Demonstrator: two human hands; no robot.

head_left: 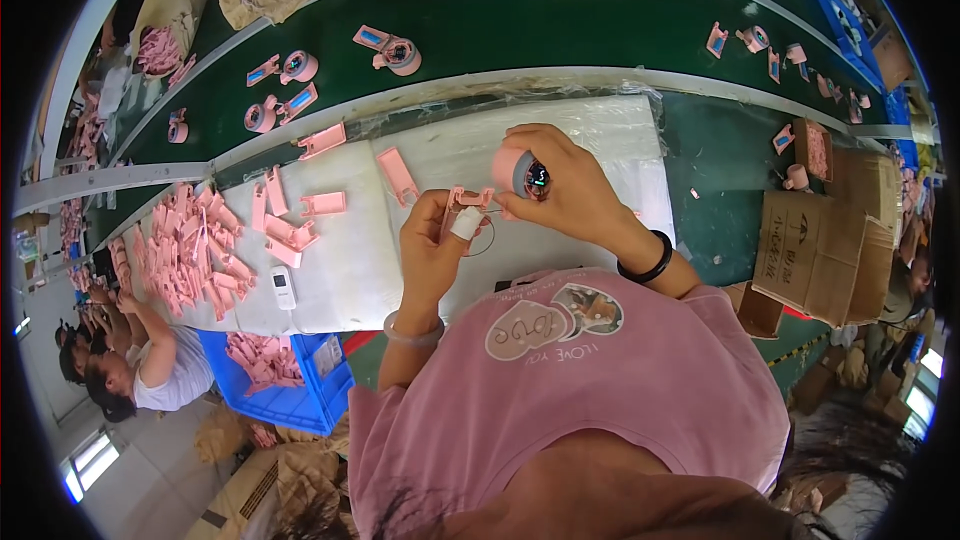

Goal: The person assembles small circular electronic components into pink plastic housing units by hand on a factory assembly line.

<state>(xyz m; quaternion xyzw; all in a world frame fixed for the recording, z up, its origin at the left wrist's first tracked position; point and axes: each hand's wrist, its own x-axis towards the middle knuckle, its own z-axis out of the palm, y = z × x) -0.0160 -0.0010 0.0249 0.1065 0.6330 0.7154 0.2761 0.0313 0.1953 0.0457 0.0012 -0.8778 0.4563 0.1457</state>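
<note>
Head view: white-topped bench, w/ rail & green belt along far edge; pink-part pile nr L end, cartons past R end. Above bench: L hand grips pink bracket, R hand grips round pink housing.

Long, flat green conveyor belt spanning twelve o'clock.
Bright rectangular window at eight o'clock; second bright window near four o'clock.

Your shirt: pink, heart print. Your round housing: pink, grey rim. Your wristband: black. Mat white, crate blue.
</note>
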